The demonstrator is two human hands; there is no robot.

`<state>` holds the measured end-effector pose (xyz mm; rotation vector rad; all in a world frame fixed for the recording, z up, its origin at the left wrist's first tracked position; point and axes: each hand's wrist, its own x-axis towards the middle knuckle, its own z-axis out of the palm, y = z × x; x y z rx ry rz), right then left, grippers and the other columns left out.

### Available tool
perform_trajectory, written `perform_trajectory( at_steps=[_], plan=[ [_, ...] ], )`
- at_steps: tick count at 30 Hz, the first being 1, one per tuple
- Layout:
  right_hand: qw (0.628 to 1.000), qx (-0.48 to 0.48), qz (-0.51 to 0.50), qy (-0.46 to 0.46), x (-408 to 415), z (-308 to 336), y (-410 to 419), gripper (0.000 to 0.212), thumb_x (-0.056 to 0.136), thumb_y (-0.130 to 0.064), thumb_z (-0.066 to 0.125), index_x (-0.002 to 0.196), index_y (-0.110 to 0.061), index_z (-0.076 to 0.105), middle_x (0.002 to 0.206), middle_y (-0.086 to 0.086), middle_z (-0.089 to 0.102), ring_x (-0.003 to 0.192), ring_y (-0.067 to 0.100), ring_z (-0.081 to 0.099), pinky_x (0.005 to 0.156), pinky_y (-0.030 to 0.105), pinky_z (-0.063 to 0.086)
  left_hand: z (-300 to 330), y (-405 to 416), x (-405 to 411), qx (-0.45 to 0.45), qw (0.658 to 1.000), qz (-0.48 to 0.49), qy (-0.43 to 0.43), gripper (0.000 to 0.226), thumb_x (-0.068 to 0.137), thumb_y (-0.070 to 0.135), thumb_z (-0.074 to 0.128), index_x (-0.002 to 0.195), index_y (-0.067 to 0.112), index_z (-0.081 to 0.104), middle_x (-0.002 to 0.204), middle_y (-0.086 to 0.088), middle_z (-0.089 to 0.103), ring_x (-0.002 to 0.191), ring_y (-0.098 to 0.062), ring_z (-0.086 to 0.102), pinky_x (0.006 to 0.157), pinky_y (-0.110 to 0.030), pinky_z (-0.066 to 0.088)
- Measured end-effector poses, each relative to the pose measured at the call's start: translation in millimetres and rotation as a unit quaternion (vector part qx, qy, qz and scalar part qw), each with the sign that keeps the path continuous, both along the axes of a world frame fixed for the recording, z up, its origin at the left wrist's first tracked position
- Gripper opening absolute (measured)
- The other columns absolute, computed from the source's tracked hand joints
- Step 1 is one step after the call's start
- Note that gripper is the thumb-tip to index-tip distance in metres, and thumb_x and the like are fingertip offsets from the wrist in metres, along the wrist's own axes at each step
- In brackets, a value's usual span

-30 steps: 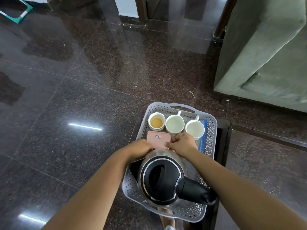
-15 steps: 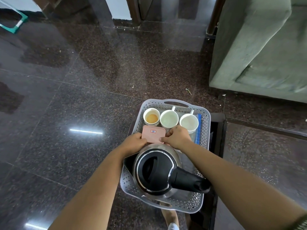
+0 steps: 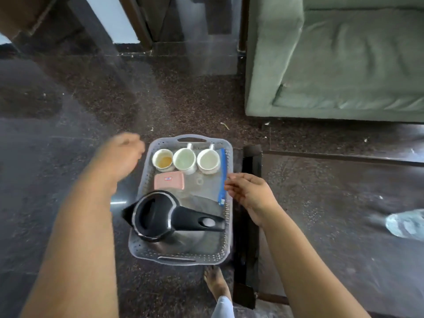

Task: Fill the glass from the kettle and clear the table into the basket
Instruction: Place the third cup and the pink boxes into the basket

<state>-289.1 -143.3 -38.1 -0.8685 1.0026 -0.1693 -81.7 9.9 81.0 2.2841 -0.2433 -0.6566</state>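
A grey perforated basket [image 3: 226, 246] rests on a dark low table [image 3: 250, 180]. In it stands a steel kettle [image 3: 153, 214] with a black lid, its handle pointing right. Three white cups sit along the far side: the left one [image 3: 163, 159] holds brownish liquid, and the other two [image 3: 184, 159] [image 3: 208, 159] look empty. A pink box [image 3: 169, 180] lies behind the kettle, beside a clear bag with a blue strip [image 3: 221, 177]. My left hand [image 3: 121, 154] hovers blurred left of the basket, holding nothing. My right hand [image 3: 249, 191] is at the right rim, fingers loosely curled and empty.
A green sofa [image 3: 332, 65] stands at the back right. Polished dark stone floor [image 3: 68, 111] surrounds the table. A clear plastic bottle [image 3: 406, 226] lies at the far right. My bare foot [image 3: 215, 283] is just below the basket's near edge.
Both hands let go of the pink box and drew apart, the left one to the left and the right one to the right rim. The view tilted down and right.
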Motion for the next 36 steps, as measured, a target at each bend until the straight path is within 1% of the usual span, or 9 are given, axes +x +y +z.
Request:
perform_trajectory(
  at_steps=[3,6,9,13,18,21,25,30,36],
  plan=[
    [0.996,0.004,-0.084,0.003,-52.7,17.7,-25.0,0.011,0.094,-0.003,0.056,0.090,-0.006,0.066,0.073,0.006,0.066,0.063,0.011,0.060,0.063,0.019,0.050,28.6,-83.2,-75.7,-0.071,0.992,-0.101,-0.037,0.051,0.067,0.040,0.053,0.116,0.028,0.064,0.100,0.011,0.069,0.100,-0.013,0.064,0.095,-0.031,0.048],
    [0.992,-0.058,-0.109,0.025,-116.6,33.6,-54.1,0.011,0.093,0.000,0.056,0.089,-0.008,0.064,0.073,0.005,0.062,0.059,0.010,0.055,0.053,0.015,0.045,13.6,-157.6,-185.6,-0.099,0.973,-0.208,-0.006,0.030,0.075,0.036,0.059,0.104,0.030,0.061,0.093,0.014,0.068,0.098,-0.017,0.064,0.095,-0.035,0.048],
    [0.983,-0.113,-0.137,0.055,-196.1,38.0,-91.5,0.008,0.094,-0.004,0.057,0.098,-0.003,0.063,0.073,0.008,0.060,0.060,0.012,0.053,0.049,0.015,0.043,-32.7,-197.6,-294.8,-0.054,0.960,-0.276,0.002,0.039,0.093,0.035,0.054,0.130,0.021,0.053,0.126,0.001,0.062,0.112,-0.018,0.060,0.101,-0.039,0.045],
    [0.962,-0.134,-0.210,0.110,-319.0,28.9,-140.3,0.010,0.092,-0.023,0.065,0.093,-0.013,0.065,0.075,0.000,0.063,0.067,0.011,0.059,0.056,0.018,0.047,-79.2,-231.3,-422.2,-0.036,0.957,-0.286,0.036,0.034,0.098,0.029,0.044,0.132,0.025,0.047,0.122,0.003,0.061,0.109,-0.025,0.059,0.092,-0.035,0.043],
    [0.916,-0.138,-0.328,0.188,-468.1,-2.7,-190.2,0.021,0.089,-0.030,0.067,0.073,-0.017,0.062,0.066,-0.002,0.062,0.064,0.014,0.058,0.058,0.024,0.048,-119.8,-292.9,-559.7,-0.044,0.939,-0.322,0.117,0.017,0.096,0.023,0.053,0.096,0.011,0.065,0.090,-0.006,0.072,0.092,-0.030,0.064,0.082,-0.036,0.048],
    [0.892,-0.136,-0.358,0.239,-543.1,-31.6,-215.0,0.028,0.091,-0.026,0.063,0.065,-0.018,0.057,0.064,0.001,0.060,0.067,0.020,0.054,0.065,0.034,0.045,-150.8,-327.3,-631.2,-0.032,0.918,-0.367,0.149,0.033,0.094,0.034,0.052,0.073,0.009,0.060,0.071,-0.007,0.063,0.083,-0.038,0.062,0.077,-0.042,0.049],
    [0.855,-0.171,-0.335,0.357,-622.2,-70.4,-253.7,0.011,0.088,-0.018,0.058,0.093,-0.023,0.066,0.091,0.001,0.066,0.086,0.022,0.059,0.076,0.028,0.041,-197.2,-362.3,-712.8,0.017,0.891,-0.387,0.237,0.018,0.090,0.022,0.048,0.076,0.017,0.057,0.095,-0.021,0.067,0.094,-0.042,0.062,0.084,-0.049,0.052],
    [0.828,-0.202,-0.211,0.479,-679.3,-116.4,-297.9,0.054,0.090,-0.016,0.056,0.142,-0.013,0.041,0.144,0.014,0.041,0.130,0.034,0.040,0.107,0.037,0.031,-235.1,-406.8,-770.2,0.065,0.883,-0.370,0.282,0.044,0.096,0.026,0.051,0.135,0.008,0.044,0.137,-0.015,0.052,0.125,-0.031,0.050,0.106,-0.041,0.039],
    [0.855,-0.192,-0.125,0.465,-689.2,-143.4,-306.5,0.053,0.093,-0.008,0.042,0.145,-0.012,0.036,0.144,0.019,0.042,0.130,0.036,0.041,0.105,0.035,0.030,-260.8,-422.8,-785.1,0.107,0.852,-0.391,0.330,0.042,0.095,0.029,0.048,0.132,0.009,0.045,0.133,-0.019,0.054,0.120,-0.036,0.053,0.103,-0.047,0.043]
  ],
)
